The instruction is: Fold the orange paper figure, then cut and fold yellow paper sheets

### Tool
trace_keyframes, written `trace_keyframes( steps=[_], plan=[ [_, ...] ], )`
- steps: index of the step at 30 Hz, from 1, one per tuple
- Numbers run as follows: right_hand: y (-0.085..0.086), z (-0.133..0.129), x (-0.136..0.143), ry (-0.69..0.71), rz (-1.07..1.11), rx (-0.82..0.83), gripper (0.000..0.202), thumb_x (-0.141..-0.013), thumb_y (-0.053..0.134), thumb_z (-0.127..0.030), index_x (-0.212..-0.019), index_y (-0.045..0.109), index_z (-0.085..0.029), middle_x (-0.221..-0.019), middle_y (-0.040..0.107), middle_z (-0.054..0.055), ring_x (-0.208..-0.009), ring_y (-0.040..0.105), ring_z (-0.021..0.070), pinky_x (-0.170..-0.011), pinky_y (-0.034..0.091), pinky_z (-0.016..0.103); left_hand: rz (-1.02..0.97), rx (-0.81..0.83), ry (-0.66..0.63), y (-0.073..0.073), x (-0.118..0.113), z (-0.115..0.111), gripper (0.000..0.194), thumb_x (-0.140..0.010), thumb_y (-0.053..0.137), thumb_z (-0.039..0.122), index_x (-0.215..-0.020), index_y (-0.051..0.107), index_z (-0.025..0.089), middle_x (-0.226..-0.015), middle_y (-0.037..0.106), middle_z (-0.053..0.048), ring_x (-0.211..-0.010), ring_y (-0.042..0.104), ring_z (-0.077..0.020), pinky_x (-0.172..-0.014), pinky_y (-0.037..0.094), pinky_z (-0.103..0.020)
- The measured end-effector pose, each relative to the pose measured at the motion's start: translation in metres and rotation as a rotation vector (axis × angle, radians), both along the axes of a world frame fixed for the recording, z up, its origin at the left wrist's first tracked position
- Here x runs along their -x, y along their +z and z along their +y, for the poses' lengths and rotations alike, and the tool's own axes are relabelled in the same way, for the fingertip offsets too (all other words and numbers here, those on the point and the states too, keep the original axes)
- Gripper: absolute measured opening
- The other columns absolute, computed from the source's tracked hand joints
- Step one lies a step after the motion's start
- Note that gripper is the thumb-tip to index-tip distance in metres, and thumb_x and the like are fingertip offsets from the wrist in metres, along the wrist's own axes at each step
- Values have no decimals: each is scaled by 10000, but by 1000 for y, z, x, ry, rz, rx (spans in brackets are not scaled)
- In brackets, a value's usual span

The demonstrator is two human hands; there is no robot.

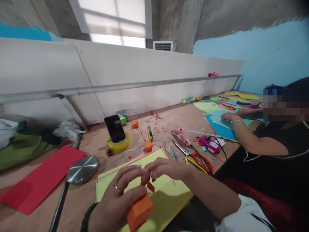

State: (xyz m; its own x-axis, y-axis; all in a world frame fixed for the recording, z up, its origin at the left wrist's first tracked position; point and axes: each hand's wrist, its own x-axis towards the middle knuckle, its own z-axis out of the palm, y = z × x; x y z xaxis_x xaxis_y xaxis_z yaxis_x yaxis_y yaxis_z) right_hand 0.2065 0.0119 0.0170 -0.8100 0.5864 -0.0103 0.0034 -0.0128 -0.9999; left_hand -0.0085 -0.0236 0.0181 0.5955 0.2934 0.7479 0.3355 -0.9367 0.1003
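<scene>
My left hand [118,195], with a ring and a green bead bracelet, holds a small orange paper box [141,211] low against the thumb side. Bent over a yellow paper stack [166,201], my right hand [166,169] brings its fingertips against those of my left. Just under the meeting fingertips hangs a small orange paper piece [151,187]; which hand grips it is hidden, as is whether it joins the box. Beyond the stack sits another orange paper cube [148,147].
Scissors [181,147], a pink glue gun [182,135] and a box cutter [150,133] lie ahead. A phone [115,128] leans on a tape roll [119,145]. Left are red paper [42,180] and a round metal lamp head [83,169]. A co-worker's arm [256,137] rests at right.
</scene>
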Motion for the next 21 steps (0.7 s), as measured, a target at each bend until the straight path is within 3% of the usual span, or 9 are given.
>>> trace_keyframes(
  steps=[6,11,17,21],
  plan=[
    [3,-5,7,89,-15,51,106,-688,554,-210,-714,650,-173,-697,631,-26,-669,556,113,-664,437,226,56,-190,5,-14,2,-1,268,-836,577,9,-1011,636,204,-1196,598,-80,-1187,536,-224,-995,489,-369],
    [-9,-1,7,110,-117,38,108,-753,576,-171,-702,669,-149,-658,630,-32,-646,574,96,-626,437,198,100,-273,24,-11,-3,-3,235,-817,618,23,-963,635,207,-1124,613,-66,-1131,571,-191,-1045,446,-355],
    [-22,1,2,96,-162,11,173,-765,676,-317,-752,699,-146,-697,646,-21,-674,582,102,-697,447,221,178,-316,53,0,-1,-2,233,-862,557,25,-1016,612,191,-1115,598,-82,-1118,570,-205,-1019,460,-372],
    [-27,-2,1,5,-102,44,236,-744,700,-388,-741,697,-152,-705,634,-21,-688,573,108,-712,443,237,184,-259,59,-2,4,3,264,-872,528,14,-1044,611,195,-1156,605,-98,-1137,565,-236,-977,491,-396]
  ],
)
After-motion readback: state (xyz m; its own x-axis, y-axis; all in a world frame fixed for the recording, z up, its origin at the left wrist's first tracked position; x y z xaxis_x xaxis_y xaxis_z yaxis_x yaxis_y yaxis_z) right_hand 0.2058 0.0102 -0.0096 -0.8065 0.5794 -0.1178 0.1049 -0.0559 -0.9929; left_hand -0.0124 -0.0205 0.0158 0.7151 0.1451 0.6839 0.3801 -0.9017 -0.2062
